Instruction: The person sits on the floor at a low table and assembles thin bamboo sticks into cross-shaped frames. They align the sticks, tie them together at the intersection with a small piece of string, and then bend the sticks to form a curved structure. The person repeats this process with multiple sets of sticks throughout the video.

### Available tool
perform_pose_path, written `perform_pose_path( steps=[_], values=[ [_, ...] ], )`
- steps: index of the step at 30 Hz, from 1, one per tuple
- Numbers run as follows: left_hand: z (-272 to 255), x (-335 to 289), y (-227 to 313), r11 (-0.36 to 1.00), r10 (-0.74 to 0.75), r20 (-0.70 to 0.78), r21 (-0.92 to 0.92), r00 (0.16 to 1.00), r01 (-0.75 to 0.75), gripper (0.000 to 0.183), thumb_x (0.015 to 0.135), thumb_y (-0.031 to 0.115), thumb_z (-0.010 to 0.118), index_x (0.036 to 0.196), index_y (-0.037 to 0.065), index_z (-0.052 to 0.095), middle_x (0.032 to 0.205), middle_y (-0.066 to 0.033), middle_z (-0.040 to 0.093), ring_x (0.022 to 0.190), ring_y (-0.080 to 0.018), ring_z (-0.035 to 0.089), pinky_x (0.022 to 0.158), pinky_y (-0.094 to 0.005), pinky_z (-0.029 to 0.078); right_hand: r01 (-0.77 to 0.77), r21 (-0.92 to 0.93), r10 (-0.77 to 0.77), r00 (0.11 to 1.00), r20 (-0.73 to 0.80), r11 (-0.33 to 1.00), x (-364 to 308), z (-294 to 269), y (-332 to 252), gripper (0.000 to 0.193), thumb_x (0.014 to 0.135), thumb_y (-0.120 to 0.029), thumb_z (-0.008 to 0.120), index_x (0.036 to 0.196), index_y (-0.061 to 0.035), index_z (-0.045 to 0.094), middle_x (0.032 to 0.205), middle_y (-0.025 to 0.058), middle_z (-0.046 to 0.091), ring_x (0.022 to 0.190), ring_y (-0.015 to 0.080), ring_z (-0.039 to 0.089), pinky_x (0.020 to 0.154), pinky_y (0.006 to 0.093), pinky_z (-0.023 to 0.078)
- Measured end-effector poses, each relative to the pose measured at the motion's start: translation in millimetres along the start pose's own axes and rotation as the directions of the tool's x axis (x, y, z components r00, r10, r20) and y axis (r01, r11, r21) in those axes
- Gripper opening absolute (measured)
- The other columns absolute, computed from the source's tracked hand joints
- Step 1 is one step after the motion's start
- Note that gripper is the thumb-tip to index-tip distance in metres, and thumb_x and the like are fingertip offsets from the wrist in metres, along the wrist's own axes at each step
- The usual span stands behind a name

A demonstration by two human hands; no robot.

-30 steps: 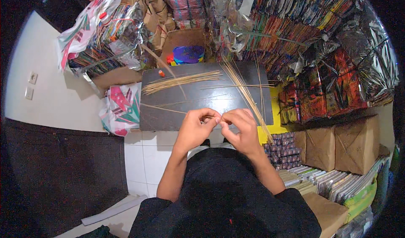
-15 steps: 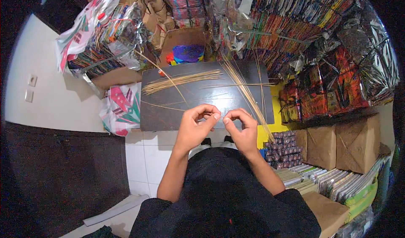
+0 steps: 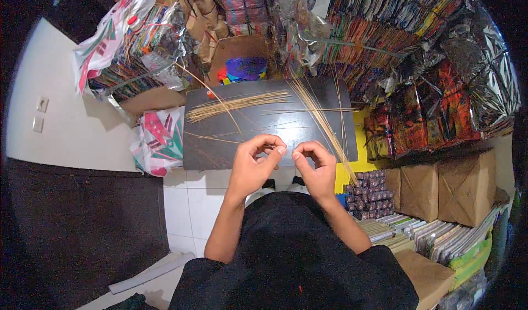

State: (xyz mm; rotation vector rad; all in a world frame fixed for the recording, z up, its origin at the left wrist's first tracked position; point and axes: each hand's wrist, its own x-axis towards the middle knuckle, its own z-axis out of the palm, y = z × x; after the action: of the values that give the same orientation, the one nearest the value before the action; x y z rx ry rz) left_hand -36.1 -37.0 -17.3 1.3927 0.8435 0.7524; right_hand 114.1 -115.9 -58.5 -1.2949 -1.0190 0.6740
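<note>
Over the near edge of a dark table (image 3: 258,134), my left hand (image 3: 257,164) pinches thumb against forefinger. A thin brown stick (image 3: 212,139) runs into it from the left and shows again between the fingers. Just to the right, my right hand (image 3: 316,167) is also in a pinch, a small gap from the left; whatever lies in its fingertips is too small to make out. Beyond them lies a bundle of thin straw-coloured sticks (image 3: 236,105). A second bundle of sticks (image 3: 319,117) slants across the table's right side and overhangs its near edge.
Tied stacks of folded packets (image 3: 379,29) rise behind the table. To the right stand small dark boxes (image 3: 371,194), brown paper parcels (image 3: 467,189) and wrapped red-black bundles (image 3: 429,112). A patterned plastic bag (image 3: 159,139) sits left of the table, near a dark door-like panel (image 3: 82,216).
My two hands have drawn slightly apart, the left shifting a little left and the right a little right. Both keep their pinch; the stick bundles lie as before.
</note>
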Motion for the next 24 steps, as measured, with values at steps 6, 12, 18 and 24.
perform_pose_path(
  steps=[6,12,18,24],
  values=[
    [2.4,-0.7,0.4,1.0,0.009,0.018,-0.007,1.0,-0.009,0.011,0.091,0.009,0.07,0.097,-0.001,0.068,0.092,-0.0033,0.065,0.082,-0.0093,0.062,0.062,-0.0255,0.055,-0.078,0.04,0.077,0.997,0.028,0.996,-0.9,0.8,-0.6,0.008,0.088,-0.005,0.069,0.09,0.0013,0.066,0.086,0.0064,0.066,0.08,0.0116,0.06,0.073,0.0274,0.048],
    [2.8,-1.5,2.1,0.999,0.037,0.039,-0.027,0.999,-0.036,0.011,0.091,0.007,0.069,0.099,-0.001,0.068,0.094,-0.0046,0.066,0.083,-0.0101,0.063,0.063,-0.0255,0.056,-0.207,0.11,0.203,0.978,0.044,0.972,-2.1,3.9,-2.7,0.009,0.091,-0.006,0.066,0.092,0.0024,0.066,0.085,0.0031,0.065,0.076,0.0085,0.059,0.069,0.0257,0.048],
    [2.1,-1.4,-2.6,0.999,0.04,0.039,-0.028,0.998,-0.039,0.011,0.091,0.006,0.069,0.099,-0.001,0.068,0.094,-0.0055,0.067,0.083,-0.0109,0.064,0.063,-0.0257,0.056,-0.301,0.164,0.292,0.953,0.079,0.939,-2.7,5.8,-6.8,0.01,0.093,-0.008,0.065,0.093,0.0016,0.067,0.082,0.0004,0.064,0.072,0.0059,0.057,0.064,0.0236,0.047],
    [1.9,-2.0,-6.2,0.999,0.048,0.041,-0.004,0.998,-0.048,0.01,0.091,0.006,0.069,0.098,-0.001,0.069,0.094,-0.0053,0.067,0.083,-0.0108,0.064,0.065,-0.0254,0.056,-0.316,0.296,0.296,0.949,0.112,0.901,-3.3,9.4,-3.8,0.01,0.094,-0.009,0.064,0.095,0.0,0.068,0.083,0.0003,0.064,0.07,0.0061,0.056,0.062,0.0227,0.046]
  ],
)
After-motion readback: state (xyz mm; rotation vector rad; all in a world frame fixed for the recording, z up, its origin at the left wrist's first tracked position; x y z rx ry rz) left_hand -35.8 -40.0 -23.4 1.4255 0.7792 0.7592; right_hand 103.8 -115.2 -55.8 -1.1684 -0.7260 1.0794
